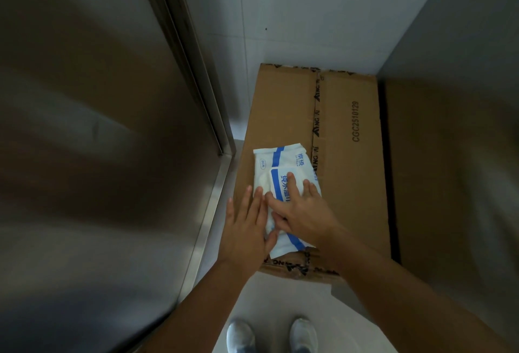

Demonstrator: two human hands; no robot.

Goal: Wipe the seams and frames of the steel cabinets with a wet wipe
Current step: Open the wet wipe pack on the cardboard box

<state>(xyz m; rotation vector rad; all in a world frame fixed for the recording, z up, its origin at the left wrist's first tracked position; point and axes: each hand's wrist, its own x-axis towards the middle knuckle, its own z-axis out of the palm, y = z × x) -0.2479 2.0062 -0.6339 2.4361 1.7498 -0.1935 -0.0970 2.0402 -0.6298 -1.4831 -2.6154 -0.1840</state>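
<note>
Dim, flat indoor light throughout. Brightest on wall tiles (280, 2) beyond cardboard box (351, 184). Steel cabinet door (98, 128) left of box dark, carrying soft smeared brown-grey reflections, no hard glare. Deep shadow strip along right side of box. Strong wide-angle bending toward frame edges; print on box sharp.

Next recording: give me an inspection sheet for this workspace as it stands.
Surface: taped cardboard box on the pale floor.
Job's things: wet wipe pack lies flat on the box.
Clutter: nothing seen.
Hands: left hand flat at the pack's left edge; right hand rests straight fingers on its label.
Cables: nothing seen.
Surroundings: steel cabinet on the left, grey panel on the right, tiled wall behind, shoes below.
</note>
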